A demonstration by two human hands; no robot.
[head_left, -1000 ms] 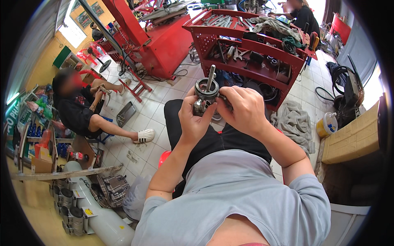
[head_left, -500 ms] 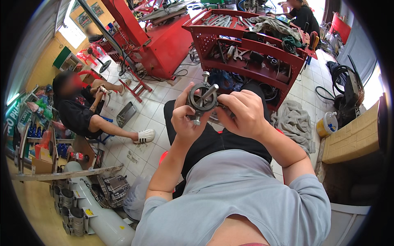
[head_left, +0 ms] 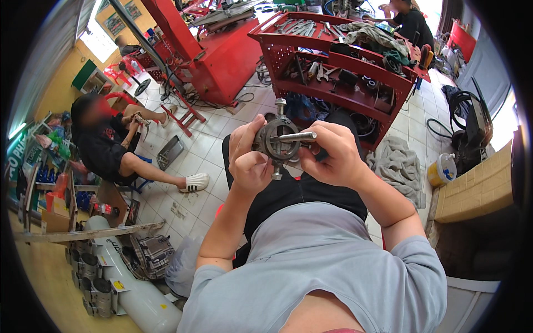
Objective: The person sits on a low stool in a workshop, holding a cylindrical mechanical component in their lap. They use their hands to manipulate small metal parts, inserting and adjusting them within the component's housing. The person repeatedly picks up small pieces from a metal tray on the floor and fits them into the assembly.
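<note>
I hold a dark, ring-shaped metal part (head_left: 268, 143) in front of my lap. A bolt with a light head sticks out at its top and another at its bottom. A bright metal rod (head_left: 297, 136) runs out of the ring's middle toward the right. My left hand (head_left: 248, 158) is closed round the ring's left side, fingers behind and thumb in front. At the right side, my right hand (head_left: 333, 154) is closed, its thumb and curled fingers against the part, just by the rod's free end. Its fingertips are partly hidden.
Ahead stands a red tool cart (head_left: 333, 47) with wrenches and rags. To the left a seated person (head_left: 105, 144) works beside a grey tray (head_left: 170, 152). A grey cloth (head_left: 395, 169) and a yellow-filled tub (head_left: 442, 170) are at right. A white cylinder (head_left: 139, 288) lies lower left.
The ring part has been turned, so the rod now points right instead of up and to the right. My right hand has shifted slightly down and right around it.
</note>
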